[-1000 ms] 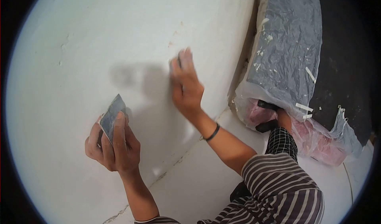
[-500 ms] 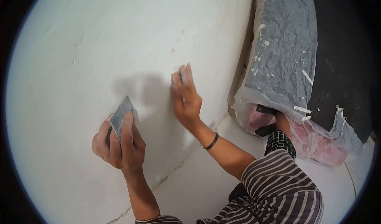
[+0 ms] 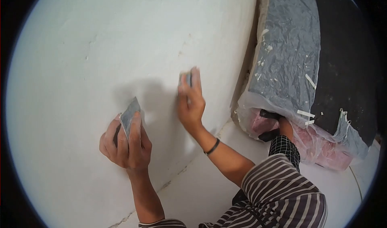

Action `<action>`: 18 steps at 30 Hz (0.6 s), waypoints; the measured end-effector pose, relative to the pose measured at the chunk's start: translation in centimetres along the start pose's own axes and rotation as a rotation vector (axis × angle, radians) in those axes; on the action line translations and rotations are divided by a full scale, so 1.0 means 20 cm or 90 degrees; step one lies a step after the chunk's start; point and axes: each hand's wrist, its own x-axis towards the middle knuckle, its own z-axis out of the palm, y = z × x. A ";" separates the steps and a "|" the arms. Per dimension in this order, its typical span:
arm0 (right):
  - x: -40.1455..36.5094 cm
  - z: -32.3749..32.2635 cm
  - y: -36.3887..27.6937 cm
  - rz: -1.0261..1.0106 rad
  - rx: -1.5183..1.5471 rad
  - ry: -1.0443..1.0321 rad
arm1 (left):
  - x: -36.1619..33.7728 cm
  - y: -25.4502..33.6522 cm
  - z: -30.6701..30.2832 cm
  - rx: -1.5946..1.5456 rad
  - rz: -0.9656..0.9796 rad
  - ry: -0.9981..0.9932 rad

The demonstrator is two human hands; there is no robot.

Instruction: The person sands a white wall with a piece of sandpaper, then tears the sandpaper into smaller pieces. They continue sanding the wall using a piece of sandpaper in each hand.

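Note:
My left hand [image 3: 125, 145] grips a folded grey sheet of sandpaper [image 3: 130, 116] and rests its knuckles against the white wall [image 3: 92, 46]. Higher and to the right, my right hand [image 3: 190, 103] presses a small grey sanding piece [image 3: 188, 78] flat against the same wall, fingers pointing up. Most of that piece is hidden under the fingers. A black band sits on my right wrist [image 3: 212, 147]. Small chips and cracks mark the wall above my right hand.
The wall meets a white floor [image 3: 201, 187] along a cracked seam. At the right stands a bulky object wrapped in clear plastic [image 3: 282, 66] with tape scraps, pink at its base. My knee in checked cloth [image 3: 284, 145] and striped sleeve [image 3: 282, 191] are near it.
My right hand slid down the wall and a little to the right with the sanding piece. The view shifted slightly, and my left hand with the sandpaper sits a bit further right.

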 end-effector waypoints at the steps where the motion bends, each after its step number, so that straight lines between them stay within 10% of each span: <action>1: -0.02 -0.03 0.01 -0.033 -0.024 -0.016 | 0.00 0.00 0.00 -0.004 0.005 0.004; 18: -0.12 -0.04 -0.05 -0.057 -0.052 -0.083 | 0.00 -0.01 0.00 0.001 0.010 -0.005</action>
